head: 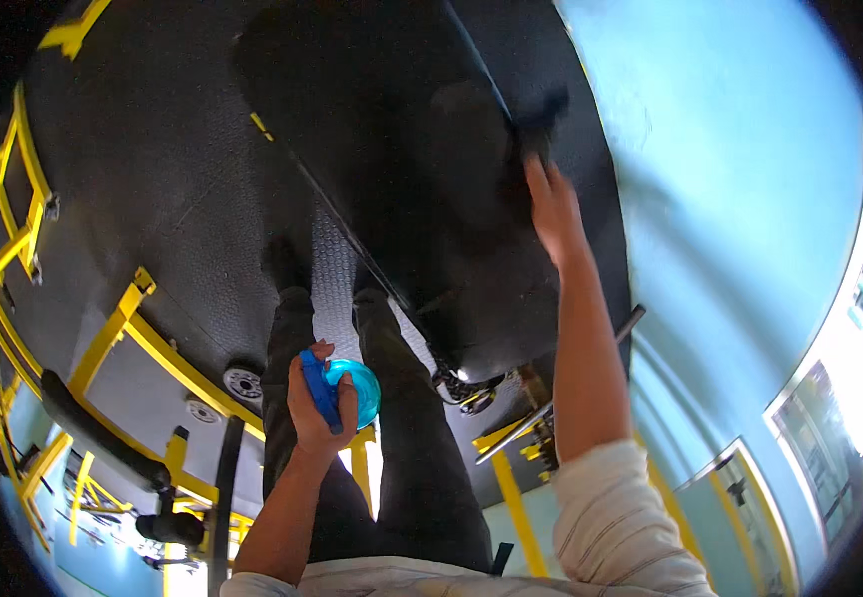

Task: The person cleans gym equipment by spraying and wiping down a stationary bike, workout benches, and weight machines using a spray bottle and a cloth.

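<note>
My left hand [319, 407] is closed around a turquoise translucent container [357, 392] and a blue object [320, 391], which lies along its side; whether the two are joined I cannot tell. Both are held in front of my legs. Further ahead and to the right, my right hand [555, 207] reaches over a dark, shiny flat surface [431, 186]. Its fingertips meet a dark, blurred item [542, 123], and whether they grip it I cannot tell.
Yellow metal frames [185, 373] of gym equipment with black padded rollers [103, 436] stand at the left. Weight plates [242, 383] rest on the textured dark floor [334, 254]. A metal bar [513, 433] and yellow frame parts lie near my right arm. A light blue wall [730, 186] runs along the right.
</note>
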`<state>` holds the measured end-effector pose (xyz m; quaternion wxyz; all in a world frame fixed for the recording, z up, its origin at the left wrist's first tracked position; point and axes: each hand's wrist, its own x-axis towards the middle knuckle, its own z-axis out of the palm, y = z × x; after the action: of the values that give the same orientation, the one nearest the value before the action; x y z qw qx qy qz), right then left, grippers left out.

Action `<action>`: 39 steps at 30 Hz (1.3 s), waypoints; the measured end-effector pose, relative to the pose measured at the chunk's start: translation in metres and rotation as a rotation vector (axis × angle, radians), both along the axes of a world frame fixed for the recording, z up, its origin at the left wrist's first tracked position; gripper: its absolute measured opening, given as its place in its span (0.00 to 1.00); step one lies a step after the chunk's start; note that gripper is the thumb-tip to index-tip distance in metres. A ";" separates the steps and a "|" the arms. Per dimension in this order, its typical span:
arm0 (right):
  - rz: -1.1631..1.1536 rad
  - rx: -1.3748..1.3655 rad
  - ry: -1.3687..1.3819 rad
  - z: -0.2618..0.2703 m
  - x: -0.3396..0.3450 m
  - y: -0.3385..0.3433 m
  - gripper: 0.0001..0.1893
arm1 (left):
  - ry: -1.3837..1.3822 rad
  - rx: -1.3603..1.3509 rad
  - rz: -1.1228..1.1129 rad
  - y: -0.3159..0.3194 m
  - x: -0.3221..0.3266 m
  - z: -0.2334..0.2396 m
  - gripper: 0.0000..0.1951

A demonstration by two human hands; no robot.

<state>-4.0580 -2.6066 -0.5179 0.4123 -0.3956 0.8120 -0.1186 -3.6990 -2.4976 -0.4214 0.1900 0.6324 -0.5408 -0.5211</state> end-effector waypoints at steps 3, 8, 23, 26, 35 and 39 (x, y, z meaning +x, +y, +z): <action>-0.055 0.132 0.031 0.020 -0.015 0.113 0.28 | 0.016 -0.044 0.035 -0.010 -0.008 -0.001 0.21; -0.537 0.349 -0.011 0.032 -0.018 0.147 0.32 | 0.061 -0.051 0.059 -0.029 -0.021 -0.005 0.24; 0.829 0.055 0.178 -0.038 0.079 -0.367 0.30 | -0.023 0.000 0.180 -0.026 0.052 -0.021 0.24; 0.832 0.186 0.170 -0.033 0.150 -0.361 0.30 | 0.034 -0.003 0.271 -0.016 0.074 -0.028 0.23; 1.631 -0.241 0.722 0.002 0.272 -0.233 0.21 | 0.036 0.025 0.348 -0.023 0.100 -0.023 0.23; 1.707 -0.089 0.579 0.008 0.240 -0.080 0.17 | 0.043 0.022 0.422 -0.016 0.116 -0.030 0.24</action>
<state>-3.8175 -2.6871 -0.5095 0.1239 -0.8938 0.3090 0.3006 -3.5835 -2.5132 -0.4516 0.2993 0.7224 -0.3865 -0.4891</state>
